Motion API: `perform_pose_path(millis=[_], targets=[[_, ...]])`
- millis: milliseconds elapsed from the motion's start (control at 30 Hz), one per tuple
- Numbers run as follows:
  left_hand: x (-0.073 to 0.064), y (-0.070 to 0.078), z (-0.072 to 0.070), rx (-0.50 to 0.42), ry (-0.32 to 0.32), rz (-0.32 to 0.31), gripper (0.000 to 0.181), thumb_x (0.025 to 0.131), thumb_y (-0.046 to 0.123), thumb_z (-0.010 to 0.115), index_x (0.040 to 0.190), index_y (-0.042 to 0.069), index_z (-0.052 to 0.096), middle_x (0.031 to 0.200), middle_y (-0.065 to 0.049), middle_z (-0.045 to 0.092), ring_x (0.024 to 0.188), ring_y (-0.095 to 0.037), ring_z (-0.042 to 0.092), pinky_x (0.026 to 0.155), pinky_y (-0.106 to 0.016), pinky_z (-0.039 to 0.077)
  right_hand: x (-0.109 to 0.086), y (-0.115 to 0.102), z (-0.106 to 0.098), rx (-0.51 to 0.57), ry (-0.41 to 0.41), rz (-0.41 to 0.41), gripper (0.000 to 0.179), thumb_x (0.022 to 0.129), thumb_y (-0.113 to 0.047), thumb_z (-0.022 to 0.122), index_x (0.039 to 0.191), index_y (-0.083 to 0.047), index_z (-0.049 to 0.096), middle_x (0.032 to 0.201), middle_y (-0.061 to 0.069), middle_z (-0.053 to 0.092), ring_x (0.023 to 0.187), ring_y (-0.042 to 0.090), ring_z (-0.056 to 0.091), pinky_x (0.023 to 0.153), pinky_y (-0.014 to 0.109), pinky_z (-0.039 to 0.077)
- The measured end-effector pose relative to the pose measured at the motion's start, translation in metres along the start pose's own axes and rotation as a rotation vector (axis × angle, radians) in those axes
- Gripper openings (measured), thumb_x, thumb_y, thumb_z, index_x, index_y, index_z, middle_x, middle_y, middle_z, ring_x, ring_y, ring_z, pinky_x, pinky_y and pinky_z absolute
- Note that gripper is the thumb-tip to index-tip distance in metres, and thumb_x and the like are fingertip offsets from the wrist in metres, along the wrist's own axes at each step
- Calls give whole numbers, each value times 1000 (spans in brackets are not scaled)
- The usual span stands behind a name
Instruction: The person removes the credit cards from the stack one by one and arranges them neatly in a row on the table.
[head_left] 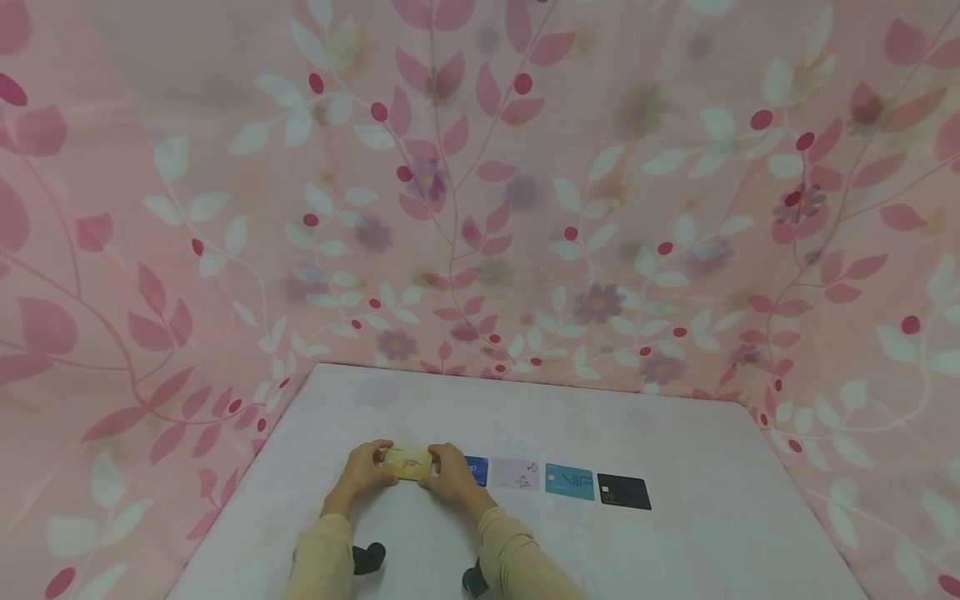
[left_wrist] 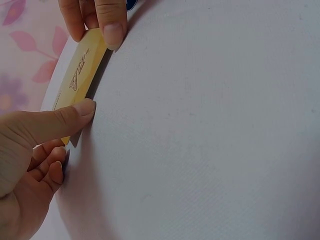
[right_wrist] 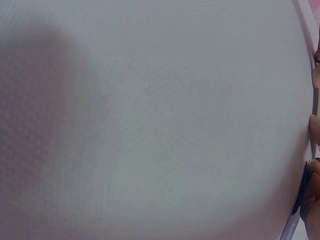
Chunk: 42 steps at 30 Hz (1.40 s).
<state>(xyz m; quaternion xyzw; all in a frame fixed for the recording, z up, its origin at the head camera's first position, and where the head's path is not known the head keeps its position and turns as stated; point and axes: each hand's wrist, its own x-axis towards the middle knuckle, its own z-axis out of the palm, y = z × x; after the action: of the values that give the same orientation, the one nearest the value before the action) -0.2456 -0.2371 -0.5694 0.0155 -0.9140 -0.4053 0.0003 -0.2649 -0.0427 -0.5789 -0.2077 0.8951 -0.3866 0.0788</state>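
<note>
Both hands hold a gold card by its two ends, close over the white table. My left hand pinches its left end between thumb and fingers. At the opposite end my right hand grips it the same way. Seen from the left wrist, the card shows its printed face, with a dark shadow along its lower edge. A blue card lies just right of the right hand, partly covered by it. In the right wrist view only the fingertips show at the right edge.
Right of the blue card, a pale pink flowered card, a teal VIP card and a black card lie in a row on the white tabletop. Pink floral cloth surrounds the table at the back and sides.
</note>
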Motion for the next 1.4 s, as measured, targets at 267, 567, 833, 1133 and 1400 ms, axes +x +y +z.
perform_pose_path(millis=[267,567,833,1133,1400], targets=[[-1,-1,0,22,-24,0,64,60,1,81,119,-6,58,92,-14,58,86,-26,53,82,-48,46,-2,2,0,43,14,-1,56,73,-14,81,119,6,56,94,3,55,81,12,50,68,23,45],[-1,-3,1,42,-28,-9,64,61,3,81,120,-3,58,93,-12,57,83,-25,51,82,-48,45,0,5,0,69,16,11,56,71,-14,82,117,6,57,91,2,54,78,10,47,66,22,43],[0,-2,2,43,-25,-6,63,61,3,82,119,-4,59,93,-13,57,86,-26,52,84,-48,45,0,2,-2,50,0,36,55,71,-15,81,115,7,58,90,2,53,78,11,47,66,23,43],[-2,-2,2,29,-27,-19,61,60,3,83,116,-6,60,96,-16,59,90,-30,55,85,-50,45,-1,-2,-5,33,-30,52,55,73,-15,80,118,7,57,93,4,52,80,13,47,68,25,44],[-2,0,3,26,-21,-5,59,60,4,85,114,-3,62,96,-14,58,90,-29,55,84,-47,46,-1,-1,-5,58,-25,50,53,72,-16,81,115,6,59,94,4,51,82,13,49,70,24,46]])
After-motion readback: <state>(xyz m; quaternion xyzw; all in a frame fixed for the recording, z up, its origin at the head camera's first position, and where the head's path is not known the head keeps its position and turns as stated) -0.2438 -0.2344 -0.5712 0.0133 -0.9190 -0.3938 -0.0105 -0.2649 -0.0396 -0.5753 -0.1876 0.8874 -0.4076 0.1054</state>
